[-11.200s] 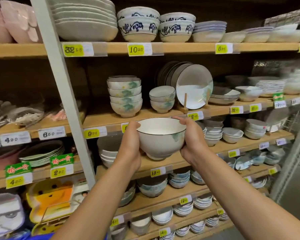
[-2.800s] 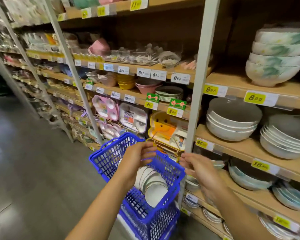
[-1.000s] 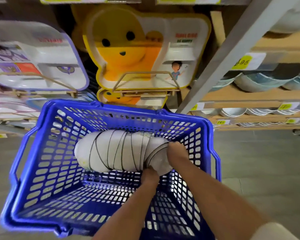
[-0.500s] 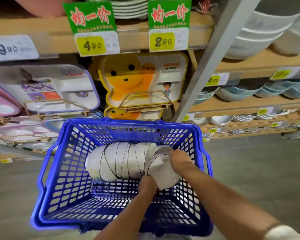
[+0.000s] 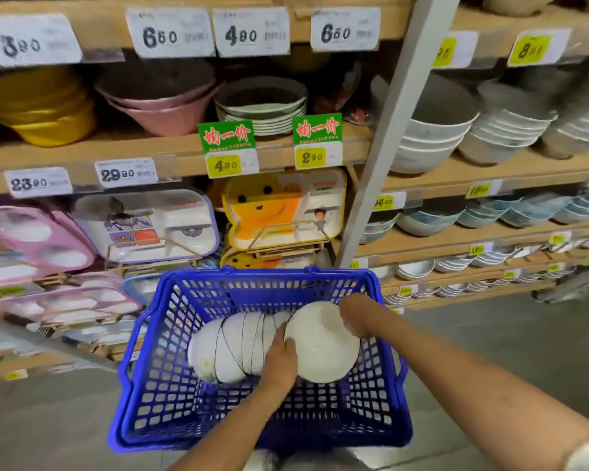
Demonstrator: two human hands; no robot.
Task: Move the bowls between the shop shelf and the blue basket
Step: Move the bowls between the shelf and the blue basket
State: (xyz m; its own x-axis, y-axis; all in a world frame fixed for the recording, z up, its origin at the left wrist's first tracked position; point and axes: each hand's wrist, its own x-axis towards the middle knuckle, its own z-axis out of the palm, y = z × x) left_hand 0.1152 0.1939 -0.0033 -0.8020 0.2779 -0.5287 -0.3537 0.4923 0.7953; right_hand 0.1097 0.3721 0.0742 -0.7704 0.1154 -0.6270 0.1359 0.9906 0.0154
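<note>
A blue basket (image 5: 143, 338) stands in front of the shop shelf (image 5: 490, 171). Inside it a row of nested white bowls (image 5: 232, 345) with dark rims lies on its side. Both my hands hold the rightmost white bowl (image 5: 322, 345), drawn away from the row with its inside facing me. My left hand (image 5: 281, 360) grips its left rim. My right hand (image 5: 356, 312) grips its upper right rim.
The grey shelf upright (image 5: 385, 158) rises just behind the basket. Stacked white bowls (image 5: 432, 141) and blue bowls (image 5: 483, 215) fill the shelves on the right. Children's divided trays (image 5: 279, 209) stand on the left, with pink bowls (image 5: 160, 107) above. The grey floor (image 5: 510, 345) lies to the right.
The end bowl has come away from the nested row and risen, held by both hands. My view has tilted up, showing more of the shelves.
</note>
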